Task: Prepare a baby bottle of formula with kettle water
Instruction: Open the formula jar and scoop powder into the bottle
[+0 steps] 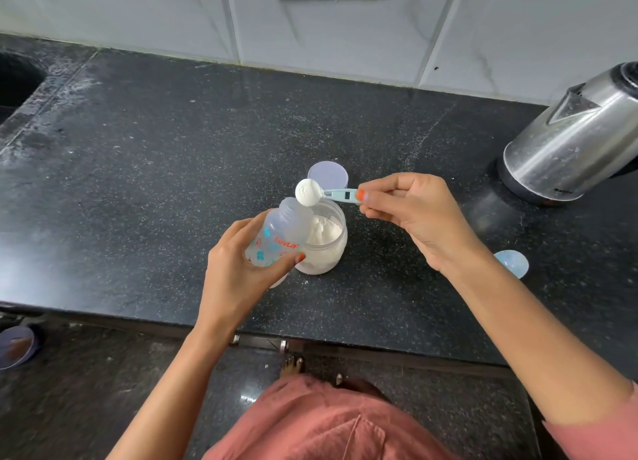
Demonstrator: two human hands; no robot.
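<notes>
While left hand (pixel 238 269) grips bottle (pixel 276 238), right hand (pixel 414 214) pinches heaped scoop (pixel 312 193) at its 1 o'clock: dosing, I judge; next, tip squarely.

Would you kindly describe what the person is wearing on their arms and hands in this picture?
Both forearms are bare; no watch, bracelet or ring shows on the left hand or the right hand. The left thumbnail and right thumbnail carry orange-red polish. A dusty-pink sleeve shows only high on the right arm.

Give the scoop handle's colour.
The scoop handle is pale blue; head view shows it best.
</notes>
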